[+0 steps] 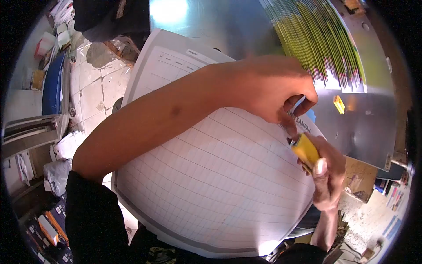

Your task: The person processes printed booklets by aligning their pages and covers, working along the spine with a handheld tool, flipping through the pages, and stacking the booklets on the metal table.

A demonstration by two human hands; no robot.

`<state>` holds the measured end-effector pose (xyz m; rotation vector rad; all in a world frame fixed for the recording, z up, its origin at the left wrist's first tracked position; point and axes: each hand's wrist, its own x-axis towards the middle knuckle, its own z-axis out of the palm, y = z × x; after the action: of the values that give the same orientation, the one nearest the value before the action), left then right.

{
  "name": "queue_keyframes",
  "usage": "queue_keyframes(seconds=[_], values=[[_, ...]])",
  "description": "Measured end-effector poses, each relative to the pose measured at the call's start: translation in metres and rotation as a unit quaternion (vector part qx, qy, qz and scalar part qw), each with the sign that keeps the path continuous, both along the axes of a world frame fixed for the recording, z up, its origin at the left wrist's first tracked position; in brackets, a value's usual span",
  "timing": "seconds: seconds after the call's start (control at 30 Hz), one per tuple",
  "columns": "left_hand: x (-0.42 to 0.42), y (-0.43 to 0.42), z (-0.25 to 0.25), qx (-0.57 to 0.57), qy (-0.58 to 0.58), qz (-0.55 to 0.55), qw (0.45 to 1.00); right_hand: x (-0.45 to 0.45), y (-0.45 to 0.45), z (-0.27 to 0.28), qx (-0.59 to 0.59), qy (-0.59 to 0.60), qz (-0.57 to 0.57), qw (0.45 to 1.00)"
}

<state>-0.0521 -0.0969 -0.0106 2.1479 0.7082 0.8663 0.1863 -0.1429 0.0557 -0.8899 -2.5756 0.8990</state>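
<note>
My right hand [327,176] is wrapped around a small yellow stapler [306,152], its metal nose pointing up and left over the sheet's edge. My left arm reaches across the sheet, and my left hand [277,90] hovers near the sheet's upper right edge. Its fingers are curled, with a gap between thumb and forefinger and nothing visible in them. The thumb tip is just above the stapler's nose. Beneath both hands lies a large white printed sheet [211,176] ruled in rows and columns; part of a heading reading "SAMPAH" shows beside the thumb.
A fanned stack of yellow-green printed sheets [314,39] lies on the metal table [369,127]. A small yellow object [339,104] rests near it. To the left are a blue folder [53,86], a plastic bag [57,176] and the tiled floor [92,94].
</note>
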Motion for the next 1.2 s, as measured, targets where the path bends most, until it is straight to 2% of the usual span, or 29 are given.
queue_keyframes(seconds=[0.03, 0.07, 0.27, 0.33, 0.9, 1.2], values=[[0.0, 0.001, 0.0, 0.001, -0.002, 0.005, 1.0, 0.0, -0.002, 0.003, 0.05, -0.032, 0.001, 0.998], [-0.001, 0.001, 0.001, 0.0, 0.003, 0.003, 1.0, 0.001, -0.004, -0.007, 0.09, -0.009, 0.033, 0.995], [-0.001, -0.001, 0.004, -0.016, 0.014, 0.012, 1.0, 0.004, -0.02, -0.016, 0.099, -0.042, 0.028, 0.994], [0.0, 0.0, 0.004, -0.017, 0.014, 0.01, 1.0, 0.002, -0.016, -0.019, 0.155, -0.028, 0.053, 0.986], [0.0, 0.002, 0.001, 0.018, 0.002, 0.007, 1.0, -0.003, -0.018, -0.019, 0.173, -0.04, 0.072, 0.981], [0.002, -0.001, 0.001, -0.011, 0.009, 0.012, 1.0, -0.002, -0.021, -0.022, 0.183, -0.049, 0.056, 0.98]])
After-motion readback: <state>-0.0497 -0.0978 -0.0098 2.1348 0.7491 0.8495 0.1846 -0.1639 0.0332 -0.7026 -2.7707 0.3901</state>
